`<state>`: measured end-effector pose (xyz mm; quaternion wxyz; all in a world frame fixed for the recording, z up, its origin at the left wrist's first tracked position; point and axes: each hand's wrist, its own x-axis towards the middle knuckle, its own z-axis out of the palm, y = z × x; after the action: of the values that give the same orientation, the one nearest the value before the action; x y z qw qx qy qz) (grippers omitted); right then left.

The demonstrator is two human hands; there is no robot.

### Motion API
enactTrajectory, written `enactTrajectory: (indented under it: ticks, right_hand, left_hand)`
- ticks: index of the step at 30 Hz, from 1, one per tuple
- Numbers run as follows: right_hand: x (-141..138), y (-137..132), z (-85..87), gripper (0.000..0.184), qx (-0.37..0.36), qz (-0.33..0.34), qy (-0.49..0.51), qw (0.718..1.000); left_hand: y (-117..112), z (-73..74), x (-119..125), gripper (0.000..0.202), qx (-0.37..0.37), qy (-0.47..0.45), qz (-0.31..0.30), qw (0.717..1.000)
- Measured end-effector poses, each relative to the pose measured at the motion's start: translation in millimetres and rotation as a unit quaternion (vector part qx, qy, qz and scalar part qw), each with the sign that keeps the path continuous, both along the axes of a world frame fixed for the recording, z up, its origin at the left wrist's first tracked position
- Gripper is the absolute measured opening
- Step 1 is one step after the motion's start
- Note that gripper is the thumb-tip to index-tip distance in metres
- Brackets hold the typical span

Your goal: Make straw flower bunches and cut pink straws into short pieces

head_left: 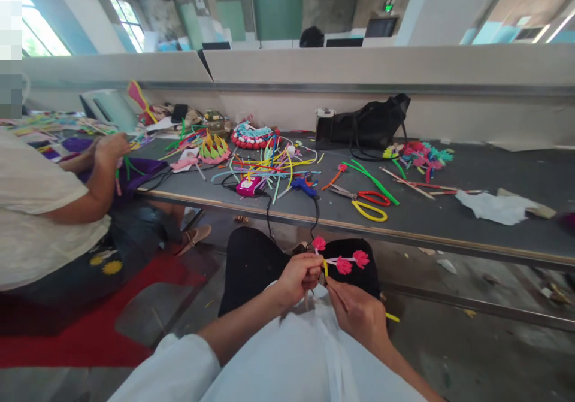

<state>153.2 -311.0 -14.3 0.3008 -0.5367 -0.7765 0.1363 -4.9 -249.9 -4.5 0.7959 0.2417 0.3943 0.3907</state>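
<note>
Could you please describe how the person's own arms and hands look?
The left hand and right hand are bare, with no gloves or wristwatch visible. A white sleeve ends near the left elbow, leaving the left forearm uncovered. The right forearm is bare too; its sleeve is not clear.

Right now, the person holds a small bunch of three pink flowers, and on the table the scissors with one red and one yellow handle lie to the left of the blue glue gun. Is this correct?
Not quite: the scissors lie to the right of the blue glue gun, as the head view shows. The rest is right.
</note>
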Motion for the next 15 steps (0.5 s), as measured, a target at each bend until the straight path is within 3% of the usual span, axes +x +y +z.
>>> enactTrajectory:
  ticks: [4,9,15]
  right_hand:
    - [6.3,4.2,-2.4,0.029,-0.047,-0.014,0.092,0.995]
    - [5.8,14.5,-8.0,0.028,-0.139,-0.029,0.233,0.962]
    - [8.2,30.4,-12.7,0.029,-0.116,-0.034,0.244,0.962]
  left_hand:
    - [0.1,1.6,2.3,0.038,-0.013,-0.042,-0.005,0.999]
    - [0.4,12.7,-2.1,0.036,0.010,-0.040,-0.024,0.999]
    - [-0.6,19.8,-5.4,0.033,0.035,-0.008,-0.028,0.999]
